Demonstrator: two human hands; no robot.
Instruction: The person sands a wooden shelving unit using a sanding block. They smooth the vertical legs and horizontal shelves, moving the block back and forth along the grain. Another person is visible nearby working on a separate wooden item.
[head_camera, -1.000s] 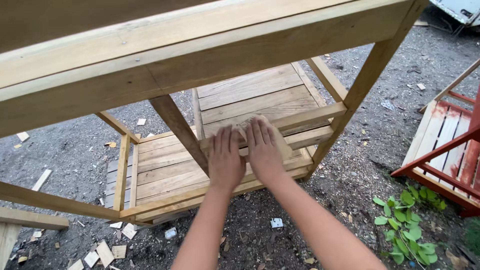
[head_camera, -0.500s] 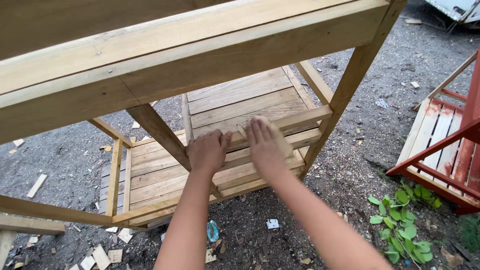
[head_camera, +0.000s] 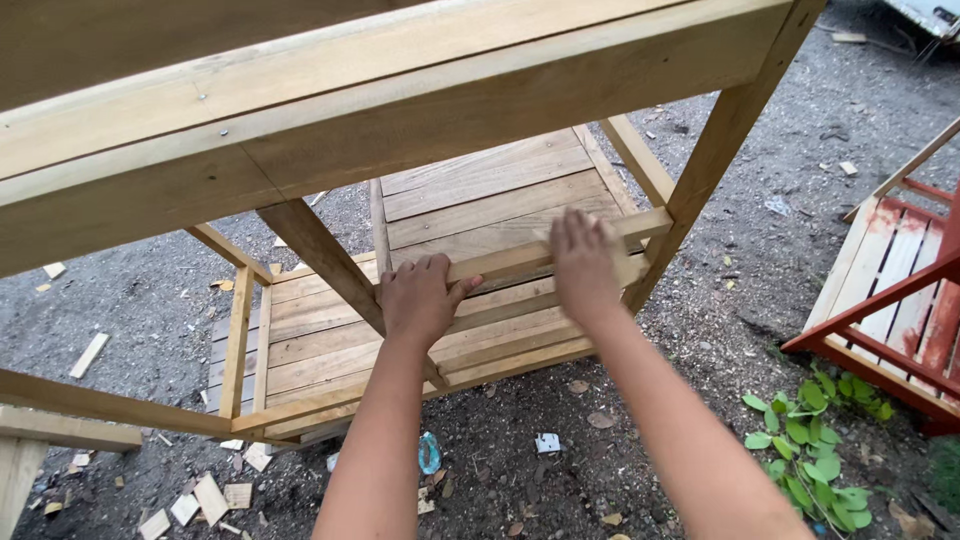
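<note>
Both bare hands reach under the pale wooden frame's thick top beam (head_camera: 400, 110) toward a light, narrow wooden slat (head_camera: 520, 258) lying across the lower plank shelf (head_camera: 480, 190). The left hand (head_camera: 420, 300) has its grip curled loosely over the slat's near edge, thumb out to the side. The right hand (head_camera: 585, 262) lies flat on the slat, fingers straight, grip released. A red wooden rack (head_camera: 890, 300) stands to the right on the gravel ground (head_camera: 760, 250).
</note>
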